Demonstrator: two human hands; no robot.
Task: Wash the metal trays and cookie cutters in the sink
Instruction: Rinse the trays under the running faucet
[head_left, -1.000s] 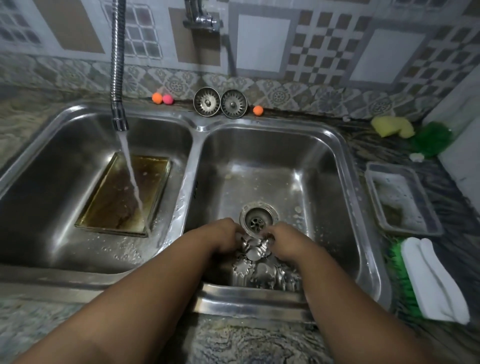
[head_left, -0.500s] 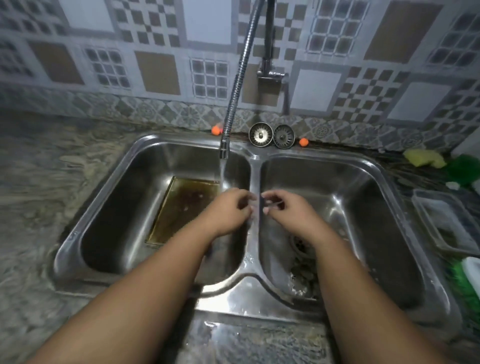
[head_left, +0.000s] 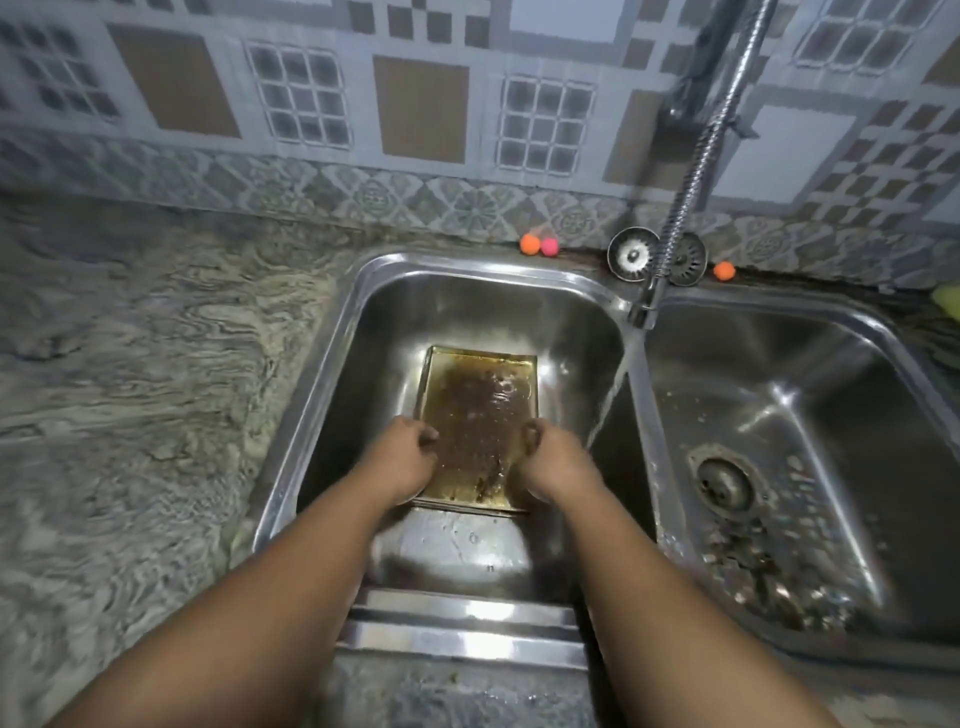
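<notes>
My left hand (head_left: 402, 460) and right hand (head_left: 556, 462) clamp curled fingers on the thin rims of the rectangular, brown-crusted metal tray (head_left: 475, 410), at its nine and three o'clock.

Both forearms (head_left: 291, 597) are pointing forward side by side, left grip (head_left: 402, 457) and right grip (head_left: 553, 460) clasping the metal tray's (head_left: 478, 415) opposite edges.

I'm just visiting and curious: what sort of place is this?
Probably a home kitchen: a steel double sink in a marbled stone counter, a running tap, and a grimy metal tray in the left basin.
</notes>
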